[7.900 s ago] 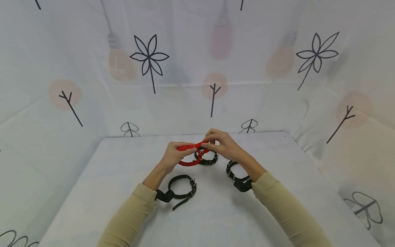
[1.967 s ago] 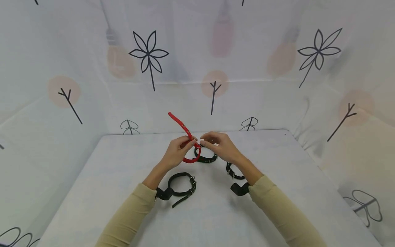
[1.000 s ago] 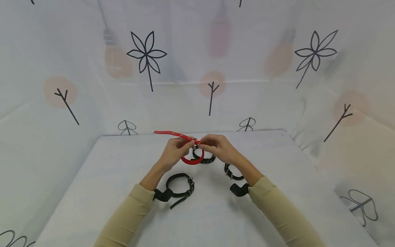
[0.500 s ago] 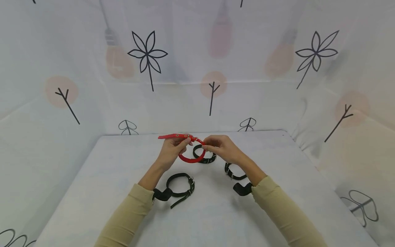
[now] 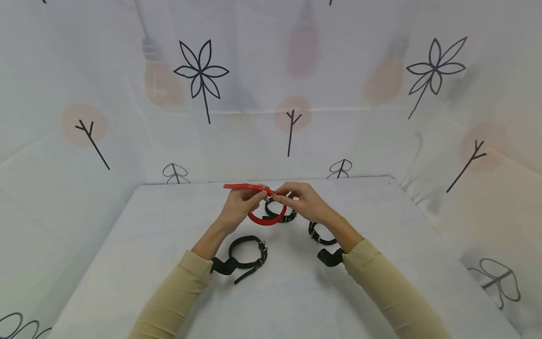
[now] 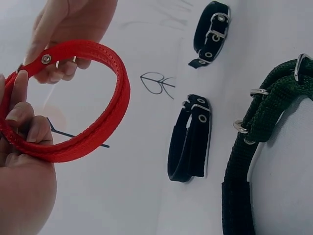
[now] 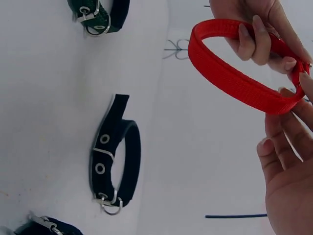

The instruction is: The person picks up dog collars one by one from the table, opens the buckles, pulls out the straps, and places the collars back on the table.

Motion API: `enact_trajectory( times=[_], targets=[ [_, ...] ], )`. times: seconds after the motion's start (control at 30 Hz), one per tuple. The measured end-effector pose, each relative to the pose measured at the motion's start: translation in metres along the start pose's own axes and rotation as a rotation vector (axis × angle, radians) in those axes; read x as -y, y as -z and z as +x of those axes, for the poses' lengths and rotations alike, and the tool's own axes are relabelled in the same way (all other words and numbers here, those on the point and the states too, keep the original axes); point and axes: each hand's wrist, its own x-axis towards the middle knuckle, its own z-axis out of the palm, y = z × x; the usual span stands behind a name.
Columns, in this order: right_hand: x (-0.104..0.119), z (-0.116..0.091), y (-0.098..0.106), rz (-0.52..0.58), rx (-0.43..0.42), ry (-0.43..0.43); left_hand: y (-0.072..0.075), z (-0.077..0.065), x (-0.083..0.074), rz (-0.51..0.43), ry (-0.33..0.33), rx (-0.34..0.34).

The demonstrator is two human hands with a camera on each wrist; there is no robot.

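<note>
Both hands hold a red buckle collar above the far part of the table. Its free strap end, with metal eyelets, points left over my left hand, whose thumb and fingers pinch the band near the buckle. My right hand pinches the collar at the buckle from the other side. In the left wrist view the red collar forms a round loop, with one eyelet showing by the fingers. The right wrist view shows the red collar between both hands; fingers partly hide the buckle.
Dark collars lie on the white table: one collar with its tail out at front left, another collar behind the red loop, and a third collar beside the right wrist. A patterned cloth wall stands behind.
The strap end, raised steeply two seconds ago, now lies nearly level to the left. Since half a second ago, my right fingers have shifted from the loop's right side to the buckle.
</note>
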Motion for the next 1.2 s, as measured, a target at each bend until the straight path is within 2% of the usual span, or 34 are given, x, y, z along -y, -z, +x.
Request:
enact_trajectory(
  times=[0.1, 0.3, 0.5, 0.73, 1.0, 1.2],
  targets=[
    [-0.002, -0.001, 0.001, 0.007, 0.005, -0.014, 0.001, 0.000, -0.001, -0.006, -0.020, -0.006],
    [-0.009, -0.008, 0.006, 0.018, 0.011, -0.067, 0.008, -0.002, -0.005, -0.036, -0.017, -0.058],
    [-0.007, -0.006, 0.006, 0.019, 0.012, -0.041, 0.007, -0.001, -0.001, -0.039, -0.012, -0.041],
    [-0.001, 0.002, 0.004, 0.001, 0.001, 0.028, 0.004, 0.000, 0.005, -0.035, -0.010, -0.014],
    [-0.005, -0.005, 0.008, -0.024, 0.015, -0.021, 0.006, -0.003, 0.001, -0.046, 0.002, -0.037],
    [-0.001, -0.001, 0.006, -0.023, 0.025, 0.035, 0.002, -0.002, 0.002, -0.020, -0.006, 0.012]
  ],
)
